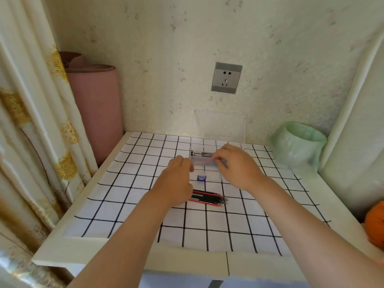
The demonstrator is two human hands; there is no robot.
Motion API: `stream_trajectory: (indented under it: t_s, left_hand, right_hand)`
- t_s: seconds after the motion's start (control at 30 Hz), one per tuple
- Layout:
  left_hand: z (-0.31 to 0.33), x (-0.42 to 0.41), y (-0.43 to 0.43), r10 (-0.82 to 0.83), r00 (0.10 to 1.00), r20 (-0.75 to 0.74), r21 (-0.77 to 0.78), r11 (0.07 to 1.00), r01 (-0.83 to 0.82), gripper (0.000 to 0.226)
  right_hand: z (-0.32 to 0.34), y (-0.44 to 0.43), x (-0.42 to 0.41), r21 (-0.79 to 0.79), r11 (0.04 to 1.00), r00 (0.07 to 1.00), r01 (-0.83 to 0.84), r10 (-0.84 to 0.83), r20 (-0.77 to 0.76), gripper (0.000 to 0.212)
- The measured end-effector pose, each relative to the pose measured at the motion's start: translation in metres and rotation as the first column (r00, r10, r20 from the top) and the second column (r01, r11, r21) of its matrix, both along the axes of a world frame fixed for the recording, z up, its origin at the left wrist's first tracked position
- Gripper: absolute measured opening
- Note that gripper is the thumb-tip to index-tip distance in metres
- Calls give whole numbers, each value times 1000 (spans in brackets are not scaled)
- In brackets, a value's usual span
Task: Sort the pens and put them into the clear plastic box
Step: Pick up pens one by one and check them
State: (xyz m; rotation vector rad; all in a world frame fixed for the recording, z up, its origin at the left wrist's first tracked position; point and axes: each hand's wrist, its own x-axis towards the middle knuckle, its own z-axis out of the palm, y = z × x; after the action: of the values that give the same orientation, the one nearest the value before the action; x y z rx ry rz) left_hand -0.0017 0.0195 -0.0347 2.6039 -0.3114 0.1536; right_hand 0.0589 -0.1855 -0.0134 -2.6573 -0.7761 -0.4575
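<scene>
Box [202, 162], clear, light and slippery, is sitting on the counter [145, 260], with fingers [218, 161] of the right hand [236, 165] pinching its right end and those of the left hand [178, 175] curling at its left end, grip unclear. Pens [208, 198], thin, stiff and roll-prone, are lying bunched nearer, wanting a mid-barrel pinch; a blue block [201, 177] is sitting between, a bin [299, 144] standing well right.

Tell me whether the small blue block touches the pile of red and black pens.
Apart. The head view shows bare checked cloth between the small blue block and the pens.
</scene>
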Motion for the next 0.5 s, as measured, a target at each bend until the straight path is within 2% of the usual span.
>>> stream_trajectory:
  t_s: [0.1, 0.2, 0.3, 0.5]
  left_hand:
    - [-1, -2, 6, 26, 996, -84, 135, 991, -14, 41]
    - [-3, -5, 8, 16, 985, -174, 244, 969, 27, 55]
    - [-4, -8, 8, -12, 979, -205, 279, 958, 70, 55]
    - [-1, -10, 2, -38, 979, -199, 240, 967, 87, 30]
  right_hand:
    - [5, 10, -29, -74, 987, 973, -142, 126, -194, 22]
    - [-6, 14, -43, -243, 958, 948, -154, 73, -311, 38]
    - [-16, 17, -49, -392, 908, 958, -147, 32, -284, 39]
    - [-22, 23, -54, -498, 860, 975, -109, -6, -223, 33]
